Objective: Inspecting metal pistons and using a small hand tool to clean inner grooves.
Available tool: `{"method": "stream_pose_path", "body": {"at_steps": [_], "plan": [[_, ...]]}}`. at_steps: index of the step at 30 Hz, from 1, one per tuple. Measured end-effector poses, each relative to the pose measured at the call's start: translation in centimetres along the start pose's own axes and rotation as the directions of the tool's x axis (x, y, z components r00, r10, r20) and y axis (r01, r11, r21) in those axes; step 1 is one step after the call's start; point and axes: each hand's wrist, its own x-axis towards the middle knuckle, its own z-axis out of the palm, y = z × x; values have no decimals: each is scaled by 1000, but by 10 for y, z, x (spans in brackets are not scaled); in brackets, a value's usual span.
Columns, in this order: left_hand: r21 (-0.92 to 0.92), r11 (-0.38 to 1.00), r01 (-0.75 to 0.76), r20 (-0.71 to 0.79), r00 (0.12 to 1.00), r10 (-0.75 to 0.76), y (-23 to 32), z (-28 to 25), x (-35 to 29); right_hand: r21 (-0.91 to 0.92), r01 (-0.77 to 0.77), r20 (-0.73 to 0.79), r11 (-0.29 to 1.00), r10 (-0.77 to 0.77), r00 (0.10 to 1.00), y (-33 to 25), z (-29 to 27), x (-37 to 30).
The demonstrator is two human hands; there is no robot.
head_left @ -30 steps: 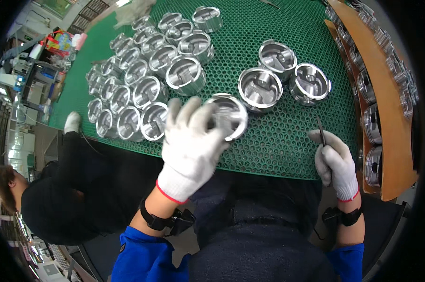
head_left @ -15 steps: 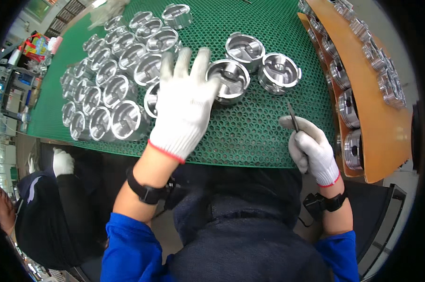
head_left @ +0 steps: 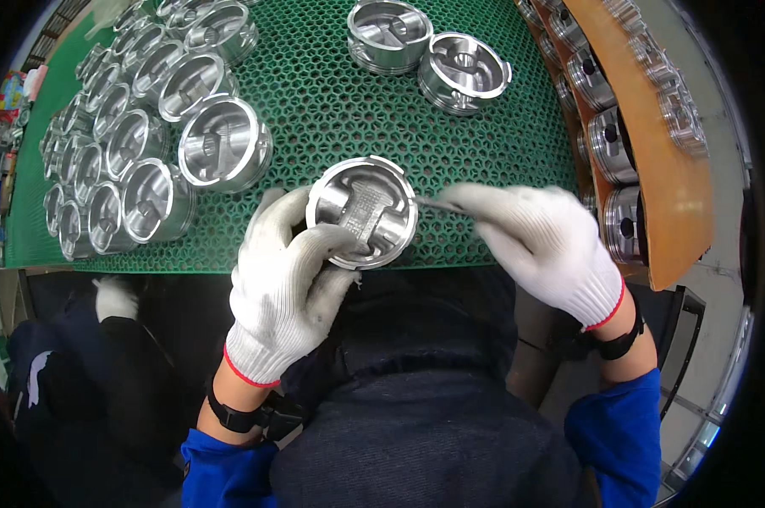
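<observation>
My left hand [head_left: 277, 275], in a white knitted glove, grips a shiny metal piston [head_left: 374, 212] near the front edge of the green mat. The piston is tilted so its hollow inside faces me, thumb over the rim and fingers round its left side. From the right, my gloved right hand [head_left: 552, 241] pinches a thin dark pointed tool [head_left: 437, 204]. The tool's tip meets the piston's right rim, or lies very close to it. Beyond the held piston stand two more pistons [head_left: 465, 72], side by side, hollow side up.
Several pistons [head_left: 222, 142] stand in packed rows on the left of the perforated green mat [head_left: 306, 110]. Along the right edge, a wooden rack [head_left: 653, 195] holds more pistons. At lower left, another person's gloved hand [head_left: 116, 300] shows beyond the table edge.
My left hand has taken hold of a piston and brought it toward me. My right hand has moved the pointed tool up to its rim. The view has shifted.
</observation>
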Motion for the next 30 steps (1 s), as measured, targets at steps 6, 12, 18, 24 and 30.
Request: {"method": "stream_pose_path", "body": {"at_steps": [6,12,18,24,30], "plan": [[115,993,-13,-47,999,18,0,7,-1,-169,-129,252,977,170,953,-29,-4,-8],[219,975,-46,-16,999,50,5,7,-1,-161,-92,98,983,108,989,-10,2,-9],[199,979,-51,-34,998,59,5,10,1,10,-169,262,986,160,952,-24,18,-17],[221,973,-69,-16,997,74,5,8,-1,762,-605,631,230,-53,774,-20,26,-17],[479,871,-113,17,993,119,14,-11,16,929,-195,30,313,464,885,-19,-2,-22]]}}
